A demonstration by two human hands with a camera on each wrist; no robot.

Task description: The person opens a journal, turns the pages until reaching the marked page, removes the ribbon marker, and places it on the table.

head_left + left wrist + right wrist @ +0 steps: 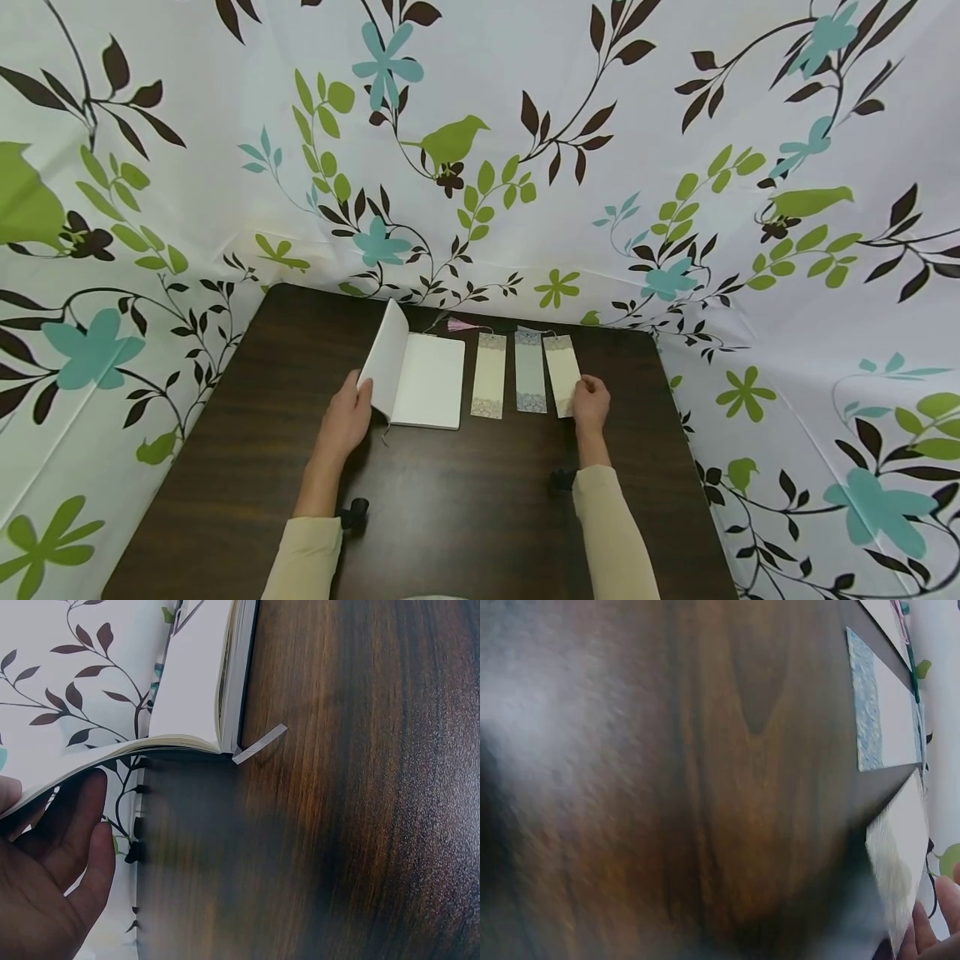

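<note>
An open notebook with blank white pages lies at the back of the dark table. My left hand holds up its left side by the outer edge, thumb on the page and fingers behind, as the left wrist view shows. A thin ribbon sticks out from the bottom of the spine. Right of the notebook, my right hand pinches the right edge of a cream bookmark with a patterned border. In the right wrist view that bookmark tilts up from the tabletop.
A blue-grey bookmark and another cream bookmark lie between the notebook and my right hand. A pink tassel rests above them. White cloth printed with leaves and birds hangs behind the table and along both sides.
</note>
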